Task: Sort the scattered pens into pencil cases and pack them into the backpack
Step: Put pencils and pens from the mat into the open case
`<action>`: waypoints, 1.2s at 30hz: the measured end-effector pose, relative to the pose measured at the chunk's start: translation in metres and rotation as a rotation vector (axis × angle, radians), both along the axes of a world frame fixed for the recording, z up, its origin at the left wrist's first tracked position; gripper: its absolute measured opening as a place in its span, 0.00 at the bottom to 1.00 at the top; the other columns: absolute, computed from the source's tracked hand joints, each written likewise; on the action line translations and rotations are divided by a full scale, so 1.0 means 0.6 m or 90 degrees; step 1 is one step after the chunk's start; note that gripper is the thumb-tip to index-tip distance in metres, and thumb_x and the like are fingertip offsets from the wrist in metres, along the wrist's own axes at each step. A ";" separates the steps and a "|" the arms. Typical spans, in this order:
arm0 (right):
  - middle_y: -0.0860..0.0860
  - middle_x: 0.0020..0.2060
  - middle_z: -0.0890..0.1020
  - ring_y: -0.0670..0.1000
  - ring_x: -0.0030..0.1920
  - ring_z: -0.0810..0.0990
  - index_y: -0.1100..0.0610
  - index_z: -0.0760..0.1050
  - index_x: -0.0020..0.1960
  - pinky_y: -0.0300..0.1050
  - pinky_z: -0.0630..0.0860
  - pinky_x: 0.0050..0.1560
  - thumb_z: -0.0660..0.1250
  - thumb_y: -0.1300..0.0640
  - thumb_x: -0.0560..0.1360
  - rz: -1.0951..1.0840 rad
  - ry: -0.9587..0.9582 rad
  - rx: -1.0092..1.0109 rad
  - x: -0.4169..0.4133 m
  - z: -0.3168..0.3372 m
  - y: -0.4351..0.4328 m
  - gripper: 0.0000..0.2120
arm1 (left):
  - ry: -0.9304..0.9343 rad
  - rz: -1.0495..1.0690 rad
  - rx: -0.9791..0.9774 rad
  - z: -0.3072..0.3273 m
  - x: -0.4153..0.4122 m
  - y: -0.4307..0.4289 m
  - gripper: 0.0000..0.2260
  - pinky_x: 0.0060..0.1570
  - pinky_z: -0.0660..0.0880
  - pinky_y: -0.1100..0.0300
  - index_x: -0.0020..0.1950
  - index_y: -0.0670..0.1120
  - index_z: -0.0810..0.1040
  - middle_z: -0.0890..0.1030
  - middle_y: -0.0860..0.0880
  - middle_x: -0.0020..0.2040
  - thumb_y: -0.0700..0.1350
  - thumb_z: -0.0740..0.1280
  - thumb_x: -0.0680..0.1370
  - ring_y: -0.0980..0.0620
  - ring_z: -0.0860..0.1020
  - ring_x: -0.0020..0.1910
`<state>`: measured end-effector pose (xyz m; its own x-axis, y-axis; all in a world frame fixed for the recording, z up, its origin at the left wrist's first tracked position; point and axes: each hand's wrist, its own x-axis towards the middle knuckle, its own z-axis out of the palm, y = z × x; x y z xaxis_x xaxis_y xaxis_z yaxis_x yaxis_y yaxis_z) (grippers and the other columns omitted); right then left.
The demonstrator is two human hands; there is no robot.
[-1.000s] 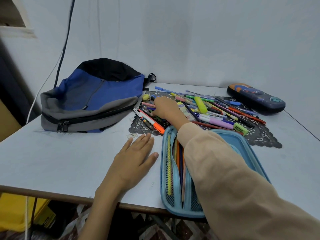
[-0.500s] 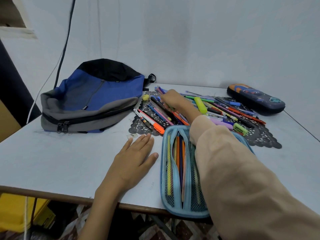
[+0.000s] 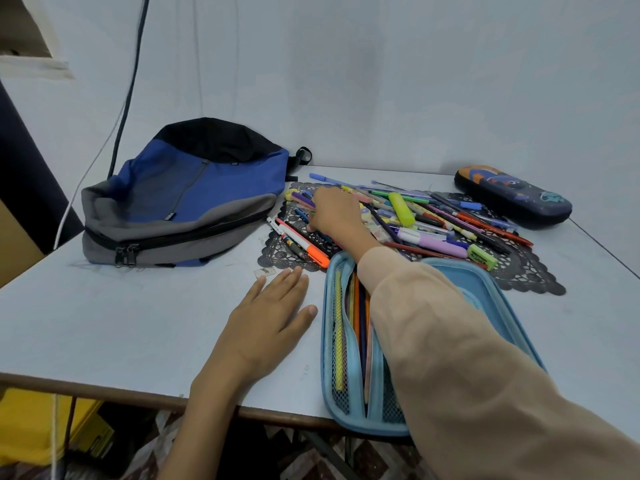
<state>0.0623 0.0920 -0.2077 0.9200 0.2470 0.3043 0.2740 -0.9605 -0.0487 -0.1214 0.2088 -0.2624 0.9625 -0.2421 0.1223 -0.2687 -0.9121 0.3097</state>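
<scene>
Your right hand [image 3: 337, 213] is out over the left part of the scattered pens [image 3: 426, 220], which lie in a loose heap on a black lace doily [image 3: 526, 277] at the back of the counter [image 3: 138, 323]. Its fingers [image 3: 313, 221] curl downward into the heap, with their tips among the pens at the doily's left side. A purple pen [image 3: 304, 199] runs in under them, but your knuckles hide the tips, so I cannot tell whether you are gripping a pen or only touching the pile. Just left of the fingers lies a white marker with an orange end [image 3: 306, 244], apart from the hand. A yellow highlighter [image 3: 401, 208] sits on the heap to the right of your hand.

Your beige sleeve [image 3: 467, 358] crosses over the open light-blue pencil case [image 3: 327, 358], which lies at the near edge of the counter, its near end reaching past the edge. Several pens and pencils [image 3: 340, 341] already lie in its left mesh side.

Your left hand [image 3: 273, 313] rests flat on the counter just left of that case, palm down, fingers straight and holding nothing. A small scrap [image 3: 265, 271] lies just beyond its fingertips.

The blue, grey and black backpack [image 3: 194, 195] lies on its side to the left of the doily, zipped along the front. A closed dark patterned pencil case [image 3: 512, 195] sits at the far right, beside the doily's far corner.
</scene>
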 end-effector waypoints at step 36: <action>0.52 0.35 0.72 0.54 0.37 0.72 0.58 0.67 0.46 0.44 0.65 0.33 0.58 0.54 0.79 0.069 0.266 0.252 -0.002 0.034 -0.010 0.07 | -0.005 -0.001 -0.013 -0.005 0.002 0.003 0.32 0.75 0.37 0.62 0.80 0.53 0.51 0.48 0.59 0.79 0.63 0.42 0.77 0.65 0.44 0.76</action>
<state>0.0613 0.0858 -0.1876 0.9577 0.2876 0.0087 0.2495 -0.8150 -0.5230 -0.1203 0.2105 -0.2656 0.9611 -0.2411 0.1347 -0.2728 -0.9049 0.3267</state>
